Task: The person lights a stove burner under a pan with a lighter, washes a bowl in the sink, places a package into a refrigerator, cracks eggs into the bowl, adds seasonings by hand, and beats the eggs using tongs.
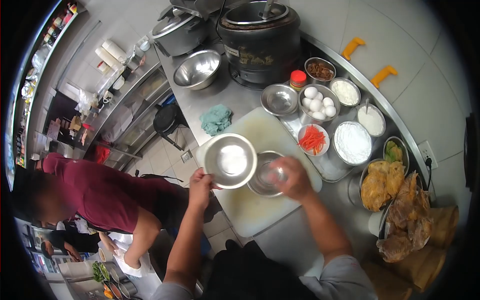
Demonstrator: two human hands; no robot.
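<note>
A kitchen worker's left hand (201, 189) grips the near edge of a steel mixing bowl (230, 161), fingers closed on the rim, holding it over a white cutting board (245, 217). The right hand (292, 177), blurred, is at a second steel bowl (260, 177) on the board; from here I cannot tell how far its fingers are open or whether they hold anything. The second bowl sits to the right of the left hand, partly hidden by the first.

Just beyond the right hand, red strips (313, 138) fill a small white dish, with a bowl of white powder (353, 143) to its right. Well to the right of that hand, yellowish food (382, 184) is heaped near brown, glossy pieces (407, 217). Past the left hand, a crumpled teal cloth (215, 119) lies beside the board. Farther beyond the right hand, white eggs (316, 103) crowd a steel container near a red-lidded jar (298, 79). Farthest out, a large dark pot (260, 45) stands on the counter. Well to the left of the left hand, a person in a maroon shirt (105, 187) bends over another work surface.
</note>
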